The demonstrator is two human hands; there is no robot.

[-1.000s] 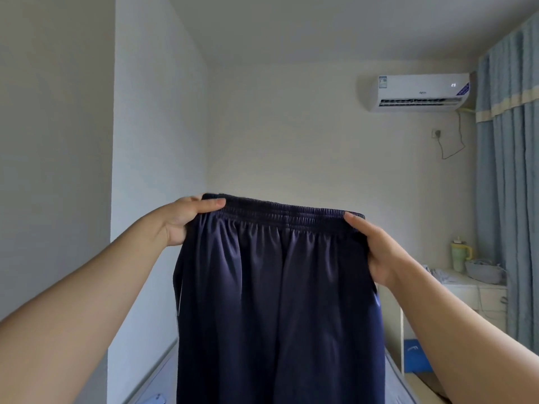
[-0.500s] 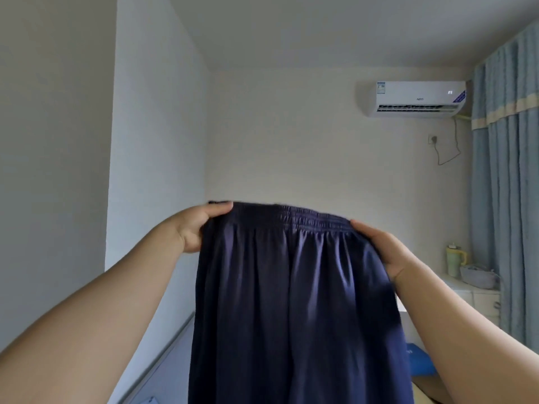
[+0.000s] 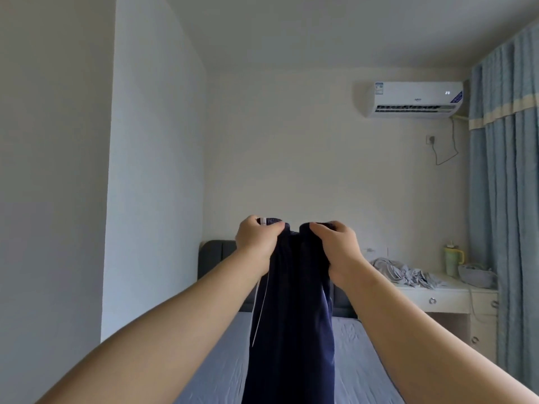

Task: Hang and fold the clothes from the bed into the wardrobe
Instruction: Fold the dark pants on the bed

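Note:
Dark navy trousers (image 3: 291,330) with a thin white side stripe hang lengthwise in front of me, folded in half at the waistband. My left hand (image 3: 254,243) grips one end of the waistband and my right hand (image 3: 339,252) grips the other, the two hands almost side by side at chest height. The trouser legs drop out of view at the bottom edge, over the bed (image 3: 358,360) with its pale blue sheet. The wardrobe is not in view.
A dark headboard (image 3: 214,258) stands against the far wall. To the right is a white desk (image 3: 437,298) with crumpled grey clothes (image 3: 408,272), a green cup (image 3: 452,259) and a grey bowl. Blue curtains (image 3: 507,199) hang at the right edge; an air conditioner (image 3: 414,99) is mounted high.
My hands have come together, closing the spread waistband into a fold, and dropped lower. The view has tilted down, so the bed and headboard now show.

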